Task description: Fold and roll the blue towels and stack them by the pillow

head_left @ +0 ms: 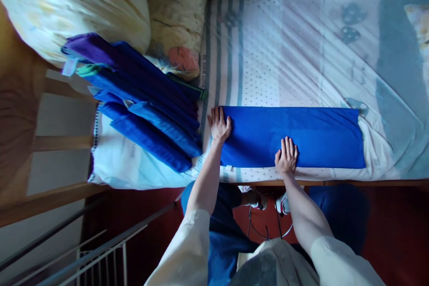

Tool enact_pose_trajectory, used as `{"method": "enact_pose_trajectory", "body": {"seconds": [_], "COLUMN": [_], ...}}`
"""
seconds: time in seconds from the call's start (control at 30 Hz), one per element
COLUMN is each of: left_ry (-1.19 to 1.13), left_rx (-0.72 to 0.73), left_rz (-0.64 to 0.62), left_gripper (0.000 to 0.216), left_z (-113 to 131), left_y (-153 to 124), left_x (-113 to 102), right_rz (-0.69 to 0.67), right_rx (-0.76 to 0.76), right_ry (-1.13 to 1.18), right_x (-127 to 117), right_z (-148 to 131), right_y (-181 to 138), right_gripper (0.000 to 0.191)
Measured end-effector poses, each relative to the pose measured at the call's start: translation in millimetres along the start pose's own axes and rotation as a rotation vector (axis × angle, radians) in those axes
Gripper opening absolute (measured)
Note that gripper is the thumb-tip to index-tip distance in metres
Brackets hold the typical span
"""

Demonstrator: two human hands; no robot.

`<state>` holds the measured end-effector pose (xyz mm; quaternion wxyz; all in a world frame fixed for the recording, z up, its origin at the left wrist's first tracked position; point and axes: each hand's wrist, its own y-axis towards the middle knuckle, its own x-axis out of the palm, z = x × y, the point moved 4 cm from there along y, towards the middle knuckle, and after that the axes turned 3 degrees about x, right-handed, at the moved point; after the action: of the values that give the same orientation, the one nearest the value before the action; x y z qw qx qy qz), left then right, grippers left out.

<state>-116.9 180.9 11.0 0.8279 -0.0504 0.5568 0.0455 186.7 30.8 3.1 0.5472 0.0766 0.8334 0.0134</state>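
Note:
A bright blue cloth (311, 136), folded into a long strip, lies along the near edge of the bed (284, 53). My left hand (219, 124) rests flat on the strip's left end, fingers spread and open. On the strip's near edge, close to its middle, my right hand (286, 156) lies flat with its fingers stretched out. Neither hand grips anything.
A stack of folded blue and purple cloths (144, 111) sits on the bed to the left. Behind it are yellow pillows (100, 4). A wooden bed frame (50, 143) and a metal rack (100, 250) stand at the left. The floor below is red.

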Motion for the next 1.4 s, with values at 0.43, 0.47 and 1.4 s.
{"method": "enact_pose_trajectory", "body": {"seconds": [0.43,0.47,1.4], "left_ry": [-0.093,-0.099,-0.172], "left_rx": [0.140,0.144,0.076], "left_rz": [0.029,0.034,0.022], "left_gripper": [0.063,0.063,0.066], "left_z": [98,97,93], "left_y": [-43,-42,-40], "left_x": [46,46,43], "right_rz": [-0.028,-0.031,-0.194], "right_rx": [0.012,0.017,-0.130], "right_ry": [-0.044,-0.046,-0.178], "right_x": [-1,-1,-59], "right_z": [-2,-1,140], "right_y": [-1,0,147], "right_gripper": [0.058,0.058,0.062]}}
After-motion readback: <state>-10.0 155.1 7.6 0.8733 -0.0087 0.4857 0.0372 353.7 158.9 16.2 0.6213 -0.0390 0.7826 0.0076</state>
